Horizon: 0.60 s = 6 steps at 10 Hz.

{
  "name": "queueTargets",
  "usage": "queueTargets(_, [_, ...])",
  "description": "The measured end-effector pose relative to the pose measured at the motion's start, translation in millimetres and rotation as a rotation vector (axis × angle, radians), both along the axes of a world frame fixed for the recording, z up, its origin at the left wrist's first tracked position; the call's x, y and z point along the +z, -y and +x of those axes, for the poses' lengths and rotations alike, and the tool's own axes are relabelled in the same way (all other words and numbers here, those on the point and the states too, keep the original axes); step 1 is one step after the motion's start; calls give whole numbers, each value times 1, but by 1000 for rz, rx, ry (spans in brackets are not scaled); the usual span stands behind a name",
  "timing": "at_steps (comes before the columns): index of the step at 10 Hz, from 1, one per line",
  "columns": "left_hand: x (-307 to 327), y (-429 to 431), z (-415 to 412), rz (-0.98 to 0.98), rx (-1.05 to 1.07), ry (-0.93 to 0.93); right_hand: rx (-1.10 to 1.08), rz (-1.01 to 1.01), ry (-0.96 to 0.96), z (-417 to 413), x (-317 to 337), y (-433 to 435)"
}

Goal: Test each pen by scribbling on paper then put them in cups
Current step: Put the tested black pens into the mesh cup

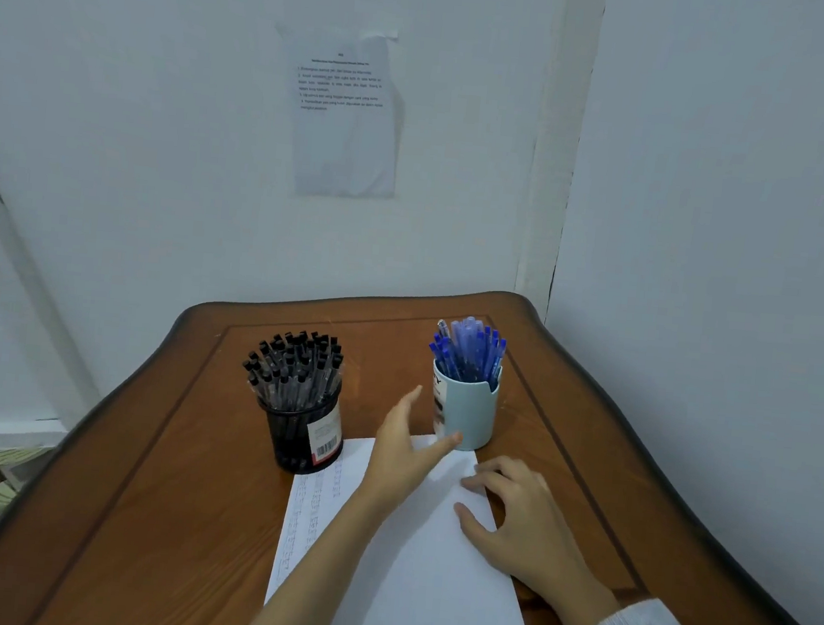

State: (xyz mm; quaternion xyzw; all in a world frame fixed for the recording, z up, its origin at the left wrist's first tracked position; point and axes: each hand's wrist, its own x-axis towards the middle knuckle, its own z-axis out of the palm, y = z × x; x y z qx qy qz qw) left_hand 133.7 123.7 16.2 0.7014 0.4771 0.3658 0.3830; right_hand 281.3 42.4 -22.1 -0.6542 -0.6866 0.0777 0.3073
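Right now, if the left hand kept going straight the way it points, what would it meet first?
Probably the light blue cup: the left hand opens toward its side, thumb near its base; depth is unclear.

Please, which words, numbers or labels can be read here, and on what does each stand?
Sheet on the wall: printed lines, too blurred to read.
Label on the black mesh cup: barcode, print too small.
Label on the light blue cup: dark marks, illegible.
Paper on the table: faint rows of marks, unreadable.
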Motion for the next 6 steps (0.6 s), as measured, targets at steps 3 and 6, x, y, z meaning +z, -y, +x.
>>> queueTargets(3, [-37,59,-116,184,29,-463,128,-224,177,-10,20,11])
queueTargets(6, [-28,71,-128,159,51,-395,119,-237,245,-14,20,13])
